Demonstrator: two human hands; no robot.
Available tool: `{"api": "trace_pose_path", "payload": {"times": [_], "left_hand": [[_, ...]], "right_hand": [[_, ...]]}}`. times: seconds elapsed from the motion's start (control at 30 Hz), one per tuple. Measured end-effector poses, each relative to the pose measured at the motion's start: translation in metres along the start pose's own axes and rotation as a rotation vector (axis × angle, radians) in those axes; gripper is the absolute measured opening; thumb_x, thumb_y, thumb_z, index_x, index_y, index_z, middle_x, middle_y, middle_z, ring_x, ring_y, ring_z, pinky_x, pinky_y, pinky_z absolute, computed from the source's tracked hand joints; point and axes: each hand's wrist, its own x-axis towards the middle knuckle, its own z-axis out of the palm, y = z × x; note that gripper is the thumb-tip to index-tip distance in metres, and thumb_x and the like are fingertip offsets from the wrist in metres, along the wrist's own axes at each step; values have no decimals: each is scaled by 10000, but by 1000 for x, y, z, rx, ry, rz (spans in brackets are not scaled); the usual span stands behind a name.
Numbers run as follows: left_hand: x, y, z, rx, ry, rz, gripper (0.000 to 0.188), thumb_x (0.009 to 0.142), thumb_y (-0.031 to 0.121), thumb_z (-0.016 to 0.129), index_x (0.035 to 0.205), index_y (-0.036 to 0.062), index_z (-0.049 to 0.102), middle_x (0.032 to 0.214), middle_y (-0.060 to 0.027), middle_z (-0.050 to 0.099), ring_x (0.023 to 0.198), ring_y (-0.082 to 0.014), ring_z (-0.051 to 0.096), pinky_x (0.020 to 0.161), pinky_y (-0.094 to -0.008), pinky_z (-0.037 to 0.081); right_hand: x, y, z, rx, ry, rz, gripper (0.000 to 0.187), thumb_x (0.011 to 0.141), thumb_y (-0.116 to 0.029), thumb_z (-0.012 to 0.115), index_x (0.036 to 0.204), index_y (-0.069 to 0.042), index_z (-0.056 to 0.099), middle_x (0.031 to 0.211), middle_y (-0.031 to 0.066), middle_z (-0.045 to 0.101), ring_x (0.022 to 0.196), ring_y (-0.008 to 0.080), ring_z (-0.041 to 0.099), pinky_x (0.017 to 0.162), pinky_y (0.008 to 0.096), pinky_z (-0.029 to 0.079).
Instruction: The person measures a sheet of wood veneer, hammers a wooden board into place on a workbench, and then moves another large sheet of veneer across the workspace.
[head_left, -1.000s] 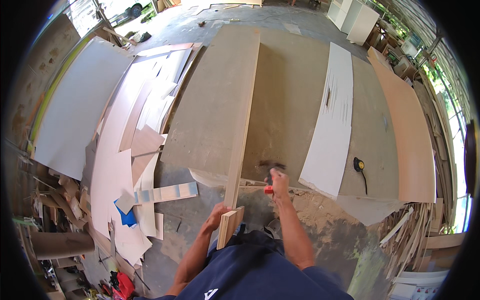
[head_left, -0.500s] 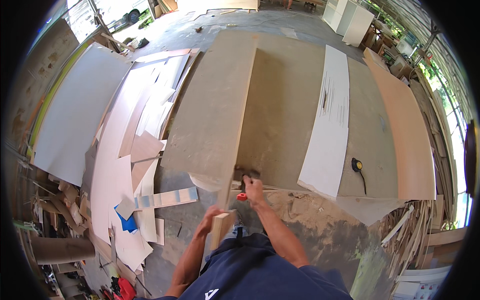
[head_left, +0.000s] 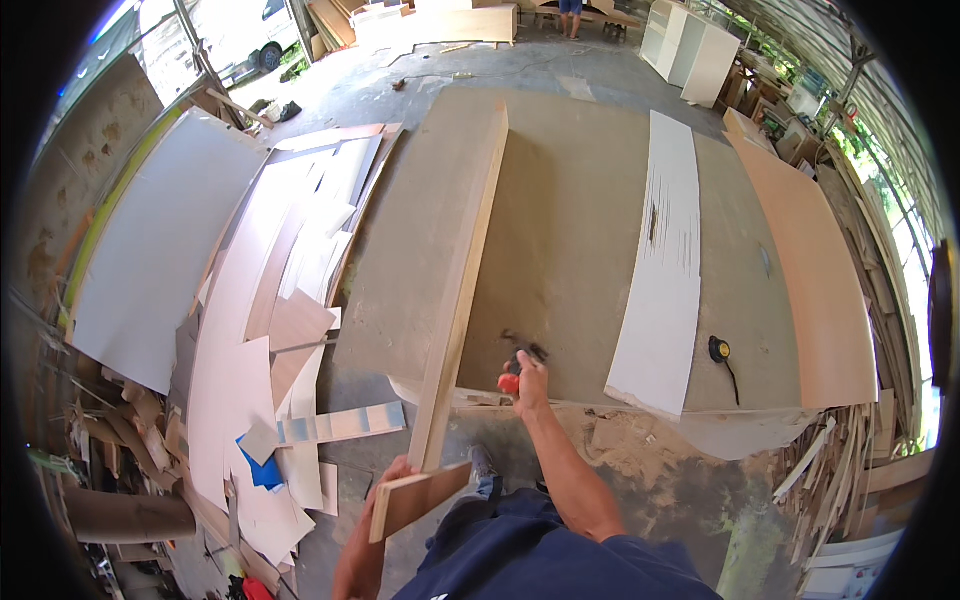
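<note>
Left hand grips small wooden board | right hand closed on red-handled tool, possibly hammer | advice: steady upright plank first

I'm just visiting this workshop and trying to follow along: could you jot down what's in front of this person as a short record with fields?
Place: a woodworking shop with a concrete floor
Left hand: holds a small brown board piece at the near end of a long board on edge
Right hand: grips a red-handled tool at the near edge of the large brown panel
On the panel: a white strip and a tape measure
Left of the panel: a heap of pale offcut sheets on the floor
</note>
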Motion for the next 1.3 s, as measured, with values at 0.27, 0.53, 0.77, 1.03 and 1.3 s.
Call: {"api": "trace_pose_path", "payload": {"times": [0.27,0.53,0.77,1.03,1.3], "left_hand": [[-53,-27,-27,-49,122,63,244,894,207,593,1085,54,604,1036,-49,540,1002,-152,525,899,-285,411],[-53,8,-18,-116,34,-6,421,980,403,517,1267,96,525,925,30,573,798,-87,583,705,-244,484],[-48,-11,-38,-79,4,72,404,979,362,523,1278,90,526,951,6,582,811,-88,580,734,-242,479],[-50,15,-30,172,-55,278,246,946,221,565,1145,77,576,908,-32,598,906,-163,584,863,-296,471],[-71,24,-22,146,-118,319,281,927,297,558,963,22,606,1082,-95,544,976,-199,545,924,-294,421]], "right_hand": [[-12,14,81,144,584,-148,234,979,-270,498,940,-43,537,857,101,614,557,200,598,407,300,454],[38,47,54,14,194,-153,238,939,-293,563,856,-70,558,688,45,587,499,141,527,380,271,403],[26,33,58,-63,-183,-124,219,951,-270,581,841,-86,537,701,43,587,483,142,531,365,288,413],[28,56,72,-93,-131,-167,214,961,-270,586,858,-87,544,729,37,588,479,122,539,396,258,433],[27,76,64,-206,-133,-310,189,949,-256,614,941,-68,597,719,46,614,475,130,550,410,249,459]]}}
